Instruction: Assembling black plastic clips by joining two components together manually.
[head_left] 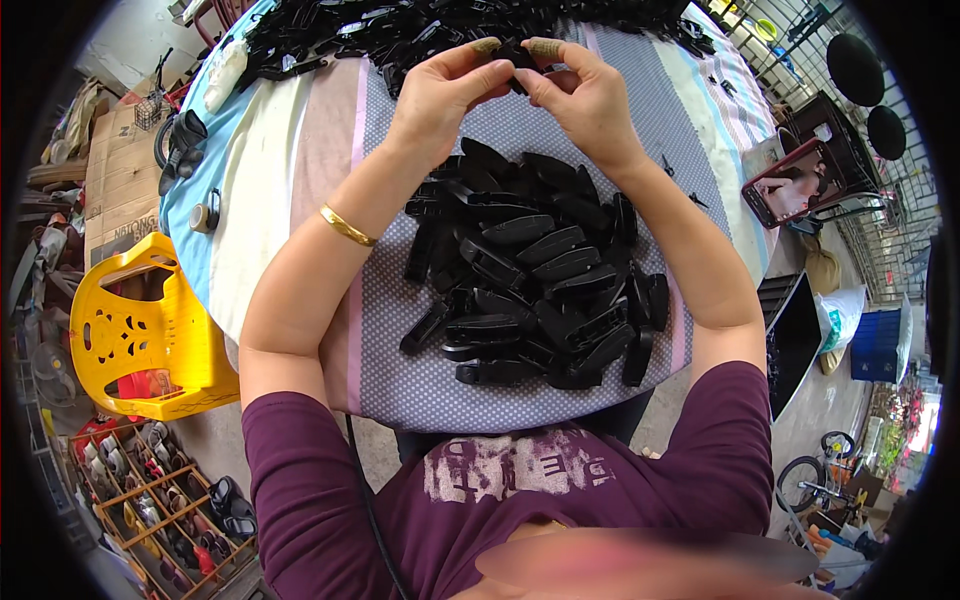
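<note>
**A pile of finished clips near me, a bigger heap still ahead**

Head view: Both my hands are raised over the middle of the table [640,90], fingers drawn together. My left hand [440,95] and my right hand [585,95] pinch one small black plastic piece [516,62] between thumbs and fingertips, with taped tips on the forefingers. Whether the piece is one part or two being pressed together I cannot tell; my fingers hide most of it.

Between my forearms, toward the near edge of the table, lies a heap of black clip-like parts [540,270], all much alike. I judge these to be the ones already handled. Along the far edge spreads a wider, looser mass of black pieces [400,30], which I take to be what is left, and it looks the larger share.

A phone [790,185] rests at the right edge, a tape roll [204,215] at the left edge, a yellow plastic chair [140,330] just beside the table.
</note>
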